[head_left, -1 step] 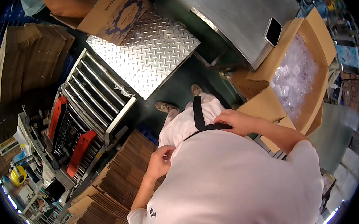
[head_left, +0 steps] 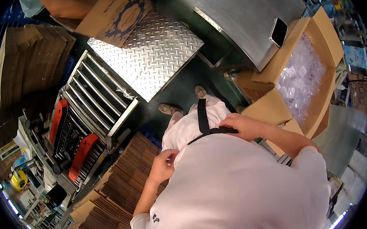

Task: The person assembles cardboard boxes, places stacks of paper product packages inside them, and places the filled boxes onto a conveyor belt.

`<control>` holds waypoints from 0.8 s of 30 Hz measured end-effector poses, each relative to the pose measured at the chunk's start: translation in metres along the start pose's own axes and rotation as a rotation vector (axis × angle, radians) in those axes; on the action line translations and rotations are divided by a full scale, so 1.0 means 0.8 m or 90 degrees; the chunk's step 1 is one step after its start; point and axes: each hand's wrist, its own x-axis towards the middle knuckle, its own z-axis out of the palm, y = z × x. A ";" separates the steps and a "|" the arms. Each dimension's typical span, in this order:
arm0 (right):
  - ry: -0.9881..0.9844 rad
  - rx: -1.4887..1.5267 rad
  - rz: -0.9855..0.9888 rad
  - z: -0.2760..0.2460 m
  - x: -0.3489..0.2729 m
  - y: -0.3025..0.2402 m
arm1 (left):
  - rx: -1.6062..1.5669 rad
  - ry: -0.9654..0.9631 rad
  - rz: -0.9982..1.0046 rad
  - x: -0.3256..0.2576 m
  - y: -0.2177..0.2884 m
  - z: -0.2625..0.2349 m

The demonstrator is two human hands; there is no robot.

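Remaining on black strap: right hand.

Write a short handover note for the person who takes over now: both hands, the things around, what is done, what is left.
Left hand: at the waist, fingers curled on the white apron edge.
Right hand: on the black strap at the waist.
Things: open box of clear bags to the right, flat cartons stacked to the left, roller conveyor ahead, phone on the steel table.
Done: strap is around the waist.
Left: neither hand holds a box or bag yet.

Phone on steel table
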 end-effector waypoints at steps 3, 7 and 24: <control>0.025 -0.007 0.017 0.007 -0.017 0.003 | 0.032 -0.007 0.097 0.016 0.021 -0.007; 0.190 0.133 0.031 0.021 -0.048 0.020 | -0.004 0.026 0.192 0.063 0.061 0.003; 0.186 0.179 0.074 0.052 -0.078 0.063 | 0.456 -0.497 0.268 0.177 0.157 0.120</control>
